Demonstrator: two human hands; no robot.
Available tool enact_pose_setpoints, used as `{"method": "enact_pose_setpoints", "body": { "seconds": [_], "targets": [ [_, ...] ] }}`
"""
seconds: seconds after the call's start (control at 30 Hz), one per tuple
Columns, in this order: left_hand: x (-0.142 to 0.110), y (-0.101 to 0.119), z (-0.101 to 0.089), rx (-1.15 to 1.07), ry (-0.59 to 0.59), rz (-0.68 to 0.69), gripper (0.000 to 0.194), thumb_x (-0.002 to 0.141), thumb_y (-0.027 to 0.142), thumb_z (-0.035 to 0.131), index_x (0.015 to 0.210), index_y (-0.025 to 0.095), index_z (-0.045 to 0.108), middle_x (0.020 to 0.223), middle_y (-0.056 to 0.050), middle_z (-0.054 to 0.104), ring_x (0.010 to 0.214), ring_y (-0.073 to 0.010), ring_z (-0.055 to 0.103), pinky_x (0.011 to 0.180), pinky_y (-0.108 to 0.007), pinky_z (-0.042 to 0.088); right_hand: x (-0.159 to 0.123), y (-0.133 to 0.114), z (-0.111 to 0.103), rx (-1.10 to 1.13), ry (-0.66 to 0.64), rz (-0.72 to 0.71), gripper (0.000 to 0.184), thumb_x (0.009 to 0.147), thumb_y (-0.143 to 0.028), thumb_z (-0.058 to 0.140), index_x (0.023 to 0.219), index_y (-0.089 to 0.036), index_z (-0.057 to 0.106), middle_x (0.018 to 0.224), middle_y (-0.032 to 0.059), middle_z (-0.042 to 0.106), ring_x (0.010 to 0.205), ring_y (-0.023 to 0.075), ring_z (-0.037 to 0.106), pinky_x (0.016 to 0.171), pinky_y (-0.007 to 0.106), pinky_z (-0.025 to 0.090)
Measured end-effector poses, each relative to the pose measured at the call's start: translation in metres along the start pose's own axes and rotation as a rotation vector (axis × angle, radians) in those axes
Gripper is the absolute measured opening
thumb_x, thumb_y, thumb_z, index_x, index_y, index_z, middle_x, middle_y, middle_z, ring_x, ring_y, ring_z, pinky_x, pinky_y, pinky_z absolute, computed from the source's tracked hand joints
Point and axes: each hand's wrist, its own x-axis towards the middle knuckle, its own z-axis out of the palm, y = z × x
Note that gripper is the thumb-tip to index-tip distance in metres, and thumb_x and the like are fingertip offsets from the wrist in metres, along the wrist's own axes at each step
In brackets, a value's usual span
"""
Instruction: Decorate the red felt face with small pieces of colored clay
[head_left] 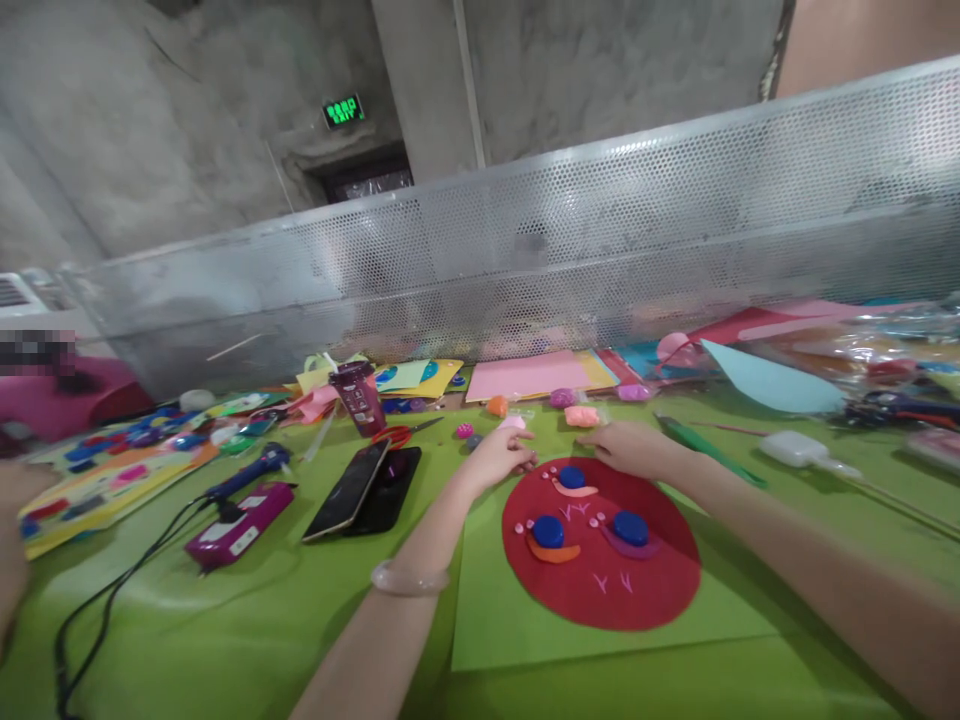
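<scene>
A red paper circle (600, 600) lies on a light green sheet (495, 625). On it are three blue clay discs (571, 478), curved clay strips in orange, peach and purple, small pink balls and thin pink marks. Just beyond the circle's upper left edge is my left hand (496, 462), index finger stretched out and the others bent, near a pale pink lump (512, 424). My right hand (630, 450) reaches over the circle's upper right edge, fingers extended toward a salmon-coloured clay pack (583, 416). I see nothing held in either hand.
Left of my arm lie a phone (349, 490), red-handled scissors (394, 435), a purple power strip (240, 525) with a glue gun (251, 472), and a lidded cup (358, 398). A green pen-like tool (709, 448) is at right. Behind stands a perforated metal barrier (600, 230).
</scene>
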Motion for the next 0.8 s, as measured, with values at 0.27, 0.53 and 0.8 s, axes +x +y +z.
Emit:
{"method": "enact_pose_setpoints", "body": {
  "seconds": [0.27, 0.53, 0.8],
  "targets": [
    [-0.0015, 0.0024, 0.0001, 0.002, -0.01, -0.004, 0.021, 0.075, 0.005, 0.059, 0.095, 0.011, 0.058, 0.066, -0.003, 0.065, 0.059, -0.0118, 0.06, 0.064, -0.027, 0.047, -0.0005, -0.0049, 0.0, 0.009, 0.006, 0.017, 0.042, 0.082, -0.014, 0.04, 0.118, -0.021, 0.06, 0.105, 0.0136, 0.066, 0.083, 0.0256, 0.063, 0.068, 0.032, 0.043],
    [0.0011, -0.001, -0.0009, 0.01, -0.011, 0.002, 0.021, 0.076, 0.005, 0.059, 0.096, 0.011, 0.059, 0.067, -0.003, 0.066, 0.06, -0.0123, 0.062, 0.067, -0.028, 0.049, 0.0027, -0.0071, 0.0054, 0.013, -0.008, 0.057, 0.042, 0.085, -0.014, 0.039, 0.123, -0.023, 0.054, 0.109, 0.0127, 0.064, 0.085, 0.0251, 0.063, 0.071, 0.035, 0.046],
    [0.0037, -0.0044, -0.0015, 0.015, -0.006, -0.009, 0.022, 0.075, 0.007, 0.062, 0.097, 0.012, 0.059, 0.068, -0.003, 0.066, 0.06, -0.0127, 0.061, 0.07, -0.03, 0.049, 0.0056, -0.0072, 0.0059, 0.022, -0.047, 0.059, 0.032, 0.09, -0.034, 0.049, 0.117, -0.017, 0.052, 0.111, 0.0072, 0.058, 0.091, 0.0176, 0.059, 0.08, 0.04, 0.049]
  ]
}}
